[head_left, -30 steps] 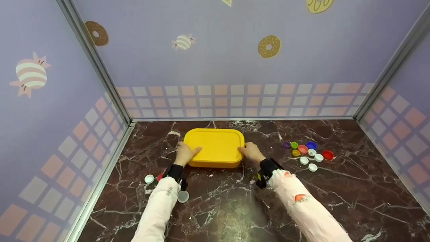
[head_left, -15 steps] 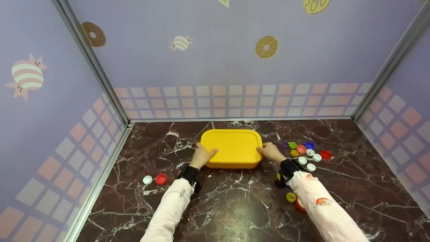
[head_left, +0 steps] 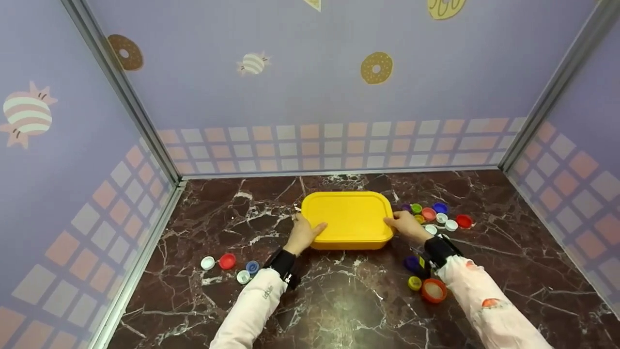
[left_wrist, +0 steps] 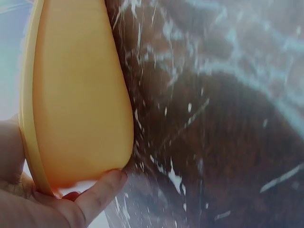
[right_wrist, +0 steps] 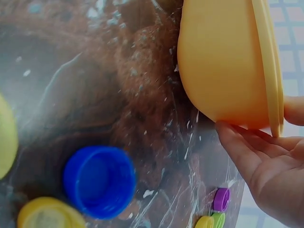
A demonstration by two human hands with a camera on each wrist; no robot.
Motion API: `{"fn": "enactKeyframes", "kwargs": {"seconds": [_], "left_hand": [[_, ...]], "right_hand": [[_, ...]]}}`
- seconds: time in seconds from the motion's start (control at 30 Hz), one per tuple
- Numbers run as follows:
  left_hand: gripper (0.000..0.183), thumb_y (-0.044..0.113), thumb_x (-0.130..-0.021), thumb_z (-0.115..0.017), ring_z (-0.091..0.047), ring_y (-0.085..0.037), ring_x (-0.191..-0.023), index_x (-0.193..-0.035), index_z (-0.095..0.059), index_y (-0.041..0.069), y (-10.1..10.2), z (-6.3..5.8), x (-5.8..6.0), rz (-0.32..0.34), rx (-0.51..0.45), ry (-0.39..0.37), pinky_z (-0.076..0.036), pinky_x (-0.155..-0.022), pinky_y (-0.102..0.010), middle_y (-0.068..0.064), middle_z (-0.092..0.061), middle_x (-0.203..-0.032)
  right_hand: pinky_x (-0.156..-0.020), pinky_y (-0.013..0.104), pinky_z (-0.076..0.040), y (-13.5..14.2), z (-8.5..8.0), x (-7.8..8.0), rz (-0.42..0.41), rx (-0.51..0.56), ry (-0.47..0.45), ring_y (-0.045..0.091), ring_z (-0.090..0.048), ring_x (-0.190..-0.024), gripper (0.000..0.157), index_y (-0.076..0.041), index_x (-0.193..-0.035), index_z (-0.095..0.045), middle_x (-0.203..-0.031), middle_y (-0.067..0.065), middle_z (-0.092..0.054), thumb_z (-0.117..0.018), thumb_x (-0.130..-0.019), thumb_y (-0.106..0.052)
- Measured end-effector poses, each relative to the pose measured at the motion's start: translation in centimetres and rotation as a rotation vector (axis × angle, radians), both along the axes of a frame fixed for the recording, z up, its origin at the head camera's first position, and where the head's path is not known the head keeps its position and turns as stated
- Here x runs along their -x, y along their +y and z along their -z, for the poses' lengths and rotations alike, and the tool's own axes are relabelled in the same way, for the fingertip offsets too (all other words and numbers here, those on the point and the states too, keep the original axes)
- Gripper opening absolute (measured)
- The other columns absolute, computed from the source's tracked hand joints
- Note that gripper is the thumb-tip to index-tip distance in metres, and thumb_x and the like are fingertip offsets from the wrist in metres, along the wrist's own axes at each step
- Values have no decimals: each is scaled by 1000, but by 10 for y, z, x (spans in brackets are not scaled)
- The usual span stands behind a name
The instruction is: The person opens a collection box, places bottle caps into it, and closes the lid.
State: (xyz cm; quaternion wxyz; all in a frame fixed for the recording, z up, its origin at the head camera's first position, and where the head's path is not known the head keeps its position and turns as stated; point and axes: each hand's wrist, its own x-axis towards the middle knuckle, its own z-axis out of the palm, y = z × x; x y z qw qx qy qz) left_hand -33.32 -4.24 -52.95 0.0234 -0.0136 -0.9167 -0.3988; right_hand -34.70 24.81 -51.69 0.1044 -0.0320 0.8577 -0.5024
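Observation:
A yellow lidded plastic box [head_left: 348, 218] lies between both hands near the back of the dark marbled table. At its left end, my left hand [head_left: 303, 232] grips it, thumb on top of the lid and fingers under the rim. My right hand [head_left: 408, 225] holds the opposite end the same way. The left wrist view shows the box's side wall [left_wrist: 83, 95] with fingertips against its lower corner. In the right wrist view, fingers [right_wrist: 242, 149] press the box's underside corner. Whatever the box contains is hidden by the lid.
Bottle caps in several colours, such as a red cap [head_left: 463, 221], cluster right of the box. A blue cap [right_wrist: 99, 182], a yellow cap [head_left: 414, 283] and an orange cap [head_left: 434, 291] lie by the right forearm. Left stand a red cap [head_left: 227, 261] and white cap [head_left: 207, 263].
Both hands have carried or slid the yellow box to the right, slightly nearer at the end. Caps by the left forearm have come into view, as have those by the right forearm.

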Motion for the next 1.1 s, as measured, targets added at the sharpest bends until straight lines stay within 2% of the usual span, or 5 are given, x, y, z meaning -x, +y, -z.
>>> {"fn": "enactKeyframes", "kwargs": {"seconds": [0.43,0.63,0.83,0.97,1.1], "left_hand": [[84,40,-83,-63,-50,-46,-97,-125,-23,-21,10,0,-25,-20,20,3,-41,-80,-47,-41,-42,-111],[62,38,-90,-53,-55,-40,-90,-119,-39,-15,-3,-3,-19,-68,36,29,-44,-72,-47,-31,-54,-99],[25,23,-88,-59,-53,-26,-62,-84,-50,1,-15,-5,-13,-53,-7,66,-41,-55,-38,-9,-51,-66],[25,23,-84,-63,-47,-21,-58,-74,-49,5,-19,-8,-11,-53,6,47,-38,-52,-33,-4,-46,-62],[27,27,-82,-65,-47,-21,-59,-73,-51,5,-20,-12,-9,-41,42,52,-38,-52,-33,-5,-48,-64]], "right_hand": [[-50,23,-38,16,1,-13,-50,-89,1,15,-48,-56,24,10,-96,-57,-64,2,-51,-51,-92,-13],[-49,23,-35,19,2,-14,-66,-72,-17,16,-46,-55,24,6,-92,-58,-61,1,-48,-52,-93,-18],[-48,22,-34,17,1,-13,-86,-95,-7,16,-46,-55,22,3,-86,-58,-61,0,-48,-51,-93,-16],[-52,25,-38,17,-1,-13,-109,-123,-1,21,-49,-59,26,5,-91,-58,-64,3,-52,-52,-93,-20],[-69,36,-45,20,-6,-14,-78,-255,88,31,-55,-82,46,11,-109,-53,-90,17,-59,-53,-92,-32]]}}
